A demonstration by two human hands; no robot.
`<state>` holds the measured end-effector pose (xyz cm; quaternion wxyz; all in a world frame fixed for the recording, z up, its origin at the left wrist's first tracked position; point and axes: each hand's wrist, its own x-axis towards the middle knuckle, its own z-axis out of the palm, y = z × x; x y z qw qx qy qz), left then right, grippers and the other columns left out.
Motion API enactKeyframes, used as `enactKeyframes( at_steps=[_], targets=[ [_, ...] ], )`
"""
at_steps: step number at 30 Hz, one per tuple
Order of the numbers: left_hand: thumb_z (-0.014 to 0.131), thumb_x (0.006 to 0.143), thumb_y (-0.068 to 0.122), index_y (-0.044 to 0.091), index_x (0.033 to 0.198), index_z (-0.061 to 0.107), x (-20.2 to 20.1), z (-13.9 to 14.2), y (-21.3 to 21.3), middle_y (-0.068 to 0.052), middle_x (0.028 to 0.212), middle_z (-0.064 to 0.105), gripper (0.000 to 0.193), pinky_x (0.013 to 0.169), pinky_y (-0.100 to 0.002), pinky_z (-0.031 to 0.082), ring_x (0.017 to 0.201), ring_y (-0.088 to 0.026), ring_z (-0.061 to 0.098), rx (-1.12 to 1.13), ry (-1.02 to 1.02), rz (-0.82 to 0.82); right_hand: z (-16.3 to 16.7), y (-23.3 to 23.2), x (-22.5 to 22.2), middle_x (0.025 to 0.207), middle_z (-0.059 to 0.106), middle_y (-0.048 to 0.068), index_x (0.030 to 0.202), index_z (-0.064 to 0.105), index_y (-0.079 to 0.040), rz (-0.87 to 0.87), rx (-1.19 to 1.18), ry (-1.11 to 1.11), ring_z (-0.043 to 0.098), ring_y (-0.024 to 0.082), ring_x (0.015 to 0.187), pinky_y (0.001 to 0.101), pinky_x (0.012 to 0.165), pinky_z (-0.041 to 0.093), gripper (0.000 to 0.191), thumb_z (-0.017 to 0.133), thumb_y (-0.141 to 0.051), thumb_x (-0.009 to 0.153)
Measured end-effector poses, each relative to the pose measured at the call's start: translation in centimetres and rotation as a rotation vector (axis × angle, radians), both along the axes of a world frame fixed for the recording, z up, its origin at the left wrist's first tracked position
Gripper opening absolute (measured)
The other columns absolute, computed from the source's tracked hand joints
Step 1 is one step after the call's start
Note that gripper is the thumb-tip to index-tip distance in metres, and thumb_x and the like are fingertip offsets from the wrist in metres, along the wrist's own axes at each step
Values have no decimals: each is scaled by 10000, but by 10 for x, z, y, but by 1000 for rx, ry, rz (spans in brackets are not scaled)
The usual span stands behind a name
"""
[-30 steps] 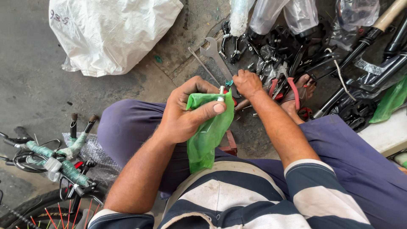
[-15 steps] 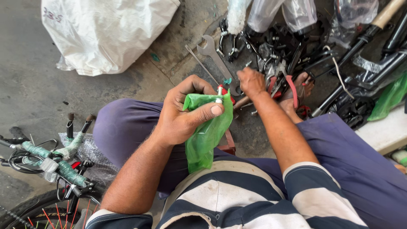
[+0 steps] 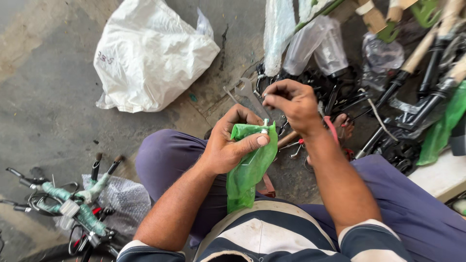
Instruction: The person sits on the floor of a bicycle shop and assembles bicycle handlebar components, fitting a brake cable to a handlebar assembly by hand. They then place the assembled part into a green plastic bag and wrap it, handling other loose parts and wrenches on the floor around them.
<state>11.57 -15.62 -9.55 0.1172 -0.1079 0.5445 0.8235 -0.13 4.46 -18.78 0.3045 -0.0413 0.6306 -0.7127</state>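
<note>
While left hand (image 3: 228, 145) squeezes green bag (image 3: 250, 170) over lap, small white part (image 3: 265, 129) pokes straight up from bag top. Right hand (image 3: 293, 104) just above, slightly right, fingertips pinched together, nearer to part.

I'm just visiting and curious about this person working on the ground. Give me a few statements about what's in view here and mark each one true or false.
1. The left hand grips a green plastic bag. True.
2. The right hand rests flat on the ground. False: it is raised just above the bag, fingers pinched together.
3. A white plastic sack lies on the concrete floor ahead. True.
4. A metal wrench lies on the ground beyond the hands. True.
5. The person wears a plain red shirt. False: the shirt is striped, dark and white.
</note>
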Motion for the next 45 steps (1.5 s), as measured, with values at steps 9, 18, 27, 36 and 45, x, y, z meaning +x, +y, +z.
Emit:
enactKeyframes(
  at_steps=[9, 18, 27, 36, 45],
  targets=[
    [790, 975, 139, 42, 1222, 687, 20, 10, -5, -48, 1188, 718, 285, 994, -291, 532, 1109, -109, 656, -12, 294, 14, 119, -17, 47, 1012, 728, 61, 1055, 672, -21, 3, -58, 241, 698, 106, 926, 247, 841, 579, 155, 706, 74, 938],
    [781, 944, 206, 14, 1221, 713, 39, 24, -15, -57, 1057, 752, 344, 884, -290, 569, 970, -116, 696, 8, 214, -26, 139, -8, 82, 1096, 705, 96, 1084, 726, 12, 1, -6, 436, 685, 123, 965, 241, 846, 573, 112, 692, 58, 988],
    [794, 939, 126, 88, 1396, 372, 47, 21, -17, -102, 1030, 676, 624, 840, -289, 529, 952, -144, 662, 256, 348, -58, 172, -16, 75, 1071, 730, 104, 1094, 743, 16, 228, -12, 465, 710, 130, 932, 242, 815, 583, 157, 734, 35, 938],
    [798, 922, 149, 91, 1373, 386, 49, 18, -19, -93, 1023, 681, 614, 825, -285, 535, 944, -128, 666, 230, 323, -48, 223, -33, 63, 968, 721, 122, 1031, 717, 0, 428, 328, 1029, 732, 194, 859, 303, 741, 585, 150, 745, 2, 883],
    [810, 932, 174, 89, 1385, 393, 49, 19, -20, -85, 961, 682, 621, 791, -271, 521, 892, -115, 654, 210, 345, -55, 203, -40, 62, 858, 726, 48, 1000, 726, -6, 367, 415, 398, 665, 79, 752, 275, 625, 571, 119, 686, -84, 920]
  ],
)
